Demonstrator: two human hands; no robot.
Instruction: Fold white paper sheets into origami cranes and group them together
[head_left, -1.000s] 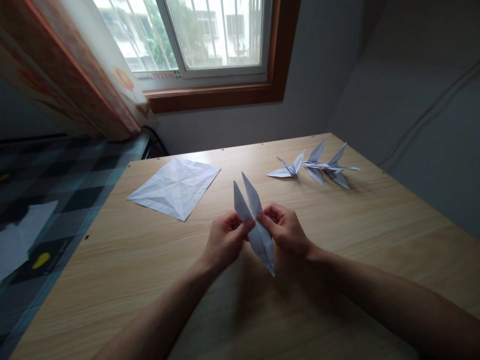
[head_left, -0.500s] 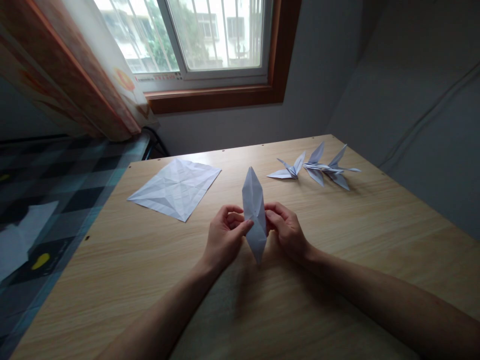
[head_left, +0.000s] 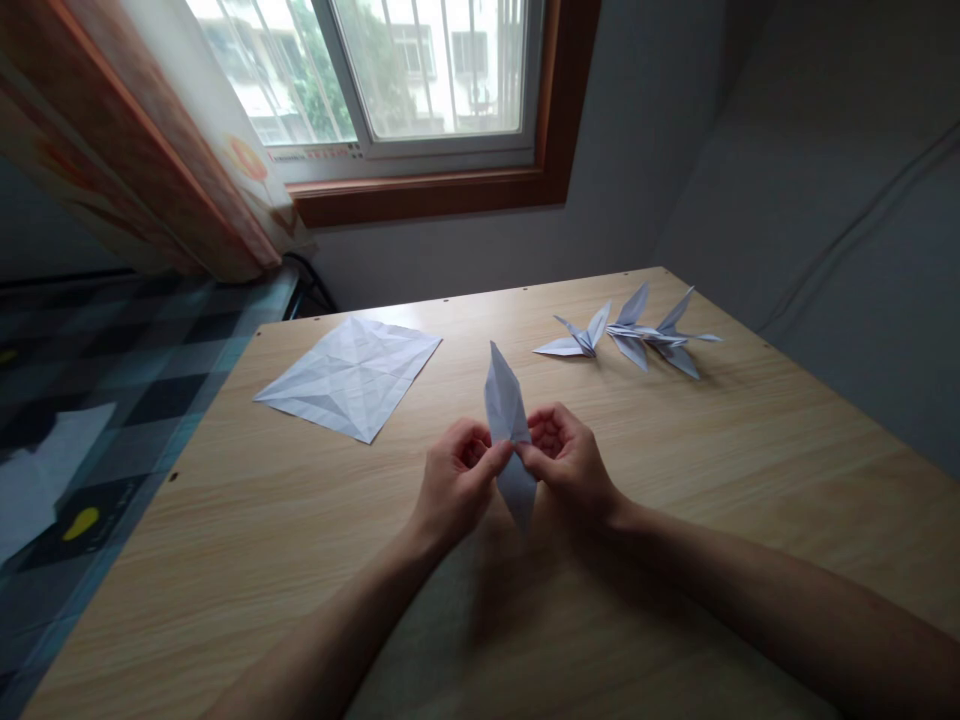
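Observation:
A folded white paper (head_left: 506, 395), long and diamond-shaped with pointed ends, is held above the table. My left hand (head_left: 459, 478) pinches its left edge near the middle, thumb on the front face. From the right side my right hand (head_left: 568, 462) grips it too, its thumb close to the left thumb at the paper's centre. The fingers of both hands curl behind the paper, partly hidden. Farther back on the right lie several folded paper cranes (head_left: 577, 342) with their wings spread. To the left rests a creased, unfolded paper sheet (head_left: 351, 375).
The wooden table (head_left: 300, 560) fills the foreground. Beside it on the left is a surface with a checkered cloth (head_left: 150, 350), bearing white paper pieces (head_left: 45, 480). A window (head_left: 442, 70) and a curtain (head_left: 150, 130) are behind.
My right thumb has come onto the front of the folded paper, next to the left thumb. The paper's upper point has tilted slightly to the left. The cranes and sheet stayed put.

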